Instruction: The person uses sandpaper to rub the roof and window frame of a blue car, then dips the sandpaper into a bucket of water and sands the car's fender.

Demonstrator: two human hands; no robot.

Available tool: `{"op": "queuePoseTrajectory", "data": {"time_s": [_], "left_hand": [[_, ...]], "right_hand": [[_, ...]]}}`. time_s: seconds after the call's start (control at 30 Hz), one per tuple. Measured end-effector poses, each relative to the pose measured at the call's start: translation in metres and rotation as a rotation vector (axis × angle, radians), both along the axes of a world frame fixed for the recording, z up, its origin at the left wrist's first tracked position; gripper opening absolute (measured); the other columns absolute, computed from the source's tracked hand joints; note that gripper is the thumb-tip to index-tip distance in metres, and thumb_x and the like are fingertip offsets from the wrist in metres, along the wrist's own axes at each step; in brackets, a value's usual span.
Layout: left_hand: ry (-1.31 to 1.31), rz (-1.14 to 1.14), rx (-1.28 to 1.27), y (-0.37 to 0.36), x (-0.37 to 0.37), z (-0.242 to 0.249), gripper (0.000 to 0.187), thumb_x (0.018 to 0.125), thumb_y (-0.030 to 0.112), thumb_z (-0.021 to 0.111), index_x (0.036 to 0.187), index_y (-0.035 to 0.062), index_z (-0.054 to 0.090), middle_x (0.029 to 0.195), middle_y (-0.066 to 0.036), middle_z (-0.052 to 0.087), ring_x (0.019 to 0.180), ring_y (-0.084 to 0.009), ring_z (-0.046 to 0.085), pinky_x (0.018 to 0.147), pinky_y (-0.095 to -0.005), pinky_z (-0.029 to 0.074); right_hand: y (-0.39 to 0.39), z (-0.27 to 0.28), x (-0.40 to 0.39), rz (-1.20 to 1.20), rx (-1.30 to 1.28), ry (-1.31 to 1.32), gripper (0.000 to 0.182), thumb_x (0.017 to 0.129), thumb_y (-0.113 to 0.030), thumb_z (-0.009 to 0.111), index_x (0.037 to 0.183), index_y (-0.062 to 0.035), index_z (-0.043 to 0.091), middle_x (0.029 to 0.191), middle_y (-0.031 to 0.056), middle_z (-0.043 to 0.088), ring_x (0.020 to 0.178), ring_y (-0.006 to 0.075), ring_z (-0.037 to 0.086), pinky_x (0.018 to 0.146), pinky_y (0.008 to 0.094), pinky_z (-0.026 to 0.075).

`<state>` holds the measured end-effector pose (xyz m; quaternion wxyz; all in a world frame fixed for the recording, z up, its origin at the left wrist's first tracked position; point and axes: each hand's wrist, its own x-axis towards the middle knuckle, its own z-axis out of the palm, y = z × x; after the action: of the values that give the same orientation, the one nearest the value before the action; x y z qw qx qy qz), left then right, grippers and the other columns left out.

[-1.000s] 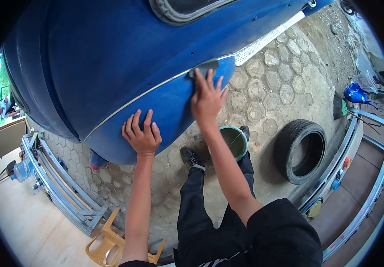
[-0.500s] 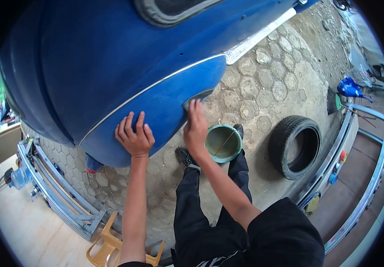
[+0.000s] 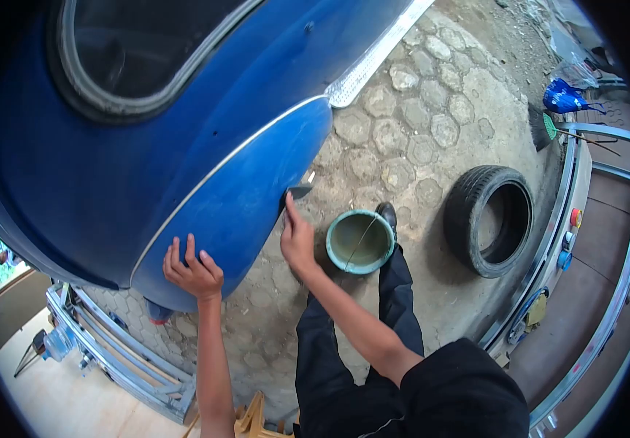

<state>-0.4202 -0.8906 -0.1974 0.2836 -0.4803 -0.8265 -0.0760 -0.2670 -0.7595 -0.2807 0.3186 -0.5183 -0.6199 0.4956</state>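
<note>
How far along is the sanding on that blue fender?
Done: cannot tell from the paint; the blue fender looks evenly dull. In hand: right hand presses a dark sanding sheet at the fender's lower edge, left hand braced flat on the panel. Left: unclear; the green bucket sits beside the feet.

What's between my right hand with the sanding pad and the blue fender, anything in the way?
Nothing visible. The right hand presses the dark pad against the blue fender edge; the bucket sits beside it on the ground.
</note>
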Motion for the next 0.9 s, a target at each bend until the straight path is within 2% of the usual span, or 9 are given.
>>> {"op": "queuePoseTrajectory", "data": {"time_s": [0.1,0.13,0.23,0.27,0.37,0.47,0.57,0.67,0.9], "left_hand": [[0.001,-0.005,-0.012,-0.002,-0.001,-0.001,0.036,0.103,0.023,0.044,0.129,0.0091,0.064,0.134,-0.016,0.059,0.123,-0.0355,0.051,0.105,-0.0493,0.039],[0.004,-0.002,-0.021,-0.001,-0.001,0.000,0.037,0.103,0.023,0.044,0.130,0.0087,0.064,0.135,-0.016,0.058,0.124,-0.0359,0.050,0.106,-0.0496,0.039],[0.004,0.004,-0.014,0.000,0.000,0.000,0.035,0.102,0.024,0.045,0.128,0.0108,0.065,0.134,-0.015,0.058,0.123,-0.0339,0.051,0.105,-0.0505,0.039],[0.002,0.002,-0.011,0.000,0.001,-0.002,0.035,0.102,0.024,0.045,0.128,0.0107,0.065,0.134,-0.015,0.058,0.123,-0.0340,0.051,0.105,-0.0506,0.039],[0.004,0.004,-0.013,-0.002,-0.002,-0.002,0.035,0.102,0.024,0.045,0.128,0.0108,0.065,0.134,-0.015,0.058,0.122,-0.0341,0.051,0.106,-0.0507,0.039],[-0.002,0.003,-0.007,0.000,-0.002,-0.002,0.035,0.102,0.024,0.045,0.128,0.0110,0.065,0.134,-0.015,0.058,0.122,-0.0342,0.051,0.106,-0.0508,0.039],[0.003,0.003,-0.015,-0.003,-0.002,-0.002,0.035,0.102,0.024,0.044,0.128,0.0111,0.064,0.134,-0.015,0.058,0.123,-0.0342,0.051,0.106,-0.0509,0.039],[0.002,0.010,-0.017,-0.001,0.000,-0.003,0.036,0.101,0.024,0.044,0.128,0.0112,0.064,0.133,-0.014,0.058,0.123,-0.0340,0.051,0.106,-0.0510,0.039],[0.017,0.007,-0.020,0.002,-0.002,-0.001,0.036,0.101,0.024,0.043,0.129,0.0114,0.063,0.133,-0.014,0.058,0.123,-0.0346,0.051,0.106,-0.0516,0.038]], "right_hand": [[0.032,-0.012,-0.009,-0.053,-0.196,-0.116,0.046,0.101,-0.005,0.052,0.147,-0.0104,0.053,0.105,0.0324,0.066,0.093,0.0407,0.071,0.079,0.0387,0.052],[0.053,-0.027,-0.012,-0.088,-0.199,-0.142,0.047,0.101,-0.005,0.050,0.148,-0.0084,0.051,0.095,0.0308,0.068,0.084,0.0438,0.070,0.074,0.0466,0.054],[0.066,-0.038,-0.018,-0.137,-0.178,-0.121,0.048,0.101,-0.006,0.050,0.149,-0.0060,0.048,0.096,0.0309,0.068,0.084,0.0442,0.070,0.073,0.0485,0.054],[0.062,-0.006,-0.013,-0.030,-0.314,-0.230,0.044,0.103,-0.010,0.050,0.146,-0.0028,0.051,0.108,0.0308,0.068,0.089,0.0439,0.070,0.078,0.0450,0.054],[0.014,0.004,-0.007,-0.025,0.202,0.000,0.043,0.102,-0.007,0.048,0.144,-0.0015,0.053,0.116,0.0307,0.066,0.093,0.0445,0.071,0.081,0.0449,0.055],[0.030,0.004,-0.015,-0.040,0.129,-0.091,0.047,0.100,-0.001,0.048,0.146,-0.0023,0.051,0.123,0.0317,0.063,0.102,0.0450,0.069,0.088,0.0460,0.054],[0.109,0.019,-0.014,0.067,-0.455,-0.183,0.060,0.092,0.005,0.051,0.151,0.0004,0.042,0.141,0.0361,0.050,0.120,0.0481,0.059,0.101,0.0493,0.050],[0.071,-0.011,-0.026,-0.068,0.121,-0.103,0.059,0.091,0.006,0.049,0.150,0.0011,0.043,0.141,0.0345,0.051,0.114,0.0482,0.062,0.095,0.0482,0.052],[0.029,0.025,-0.024,0.090,-0.014,-0.114,0.069,0.086,0.007,0.046,0.154,0.0052,0.033,0.146,0.0399,0.042,0.119,0.0537,0.056,0.104,0.0506,0.047]]}}
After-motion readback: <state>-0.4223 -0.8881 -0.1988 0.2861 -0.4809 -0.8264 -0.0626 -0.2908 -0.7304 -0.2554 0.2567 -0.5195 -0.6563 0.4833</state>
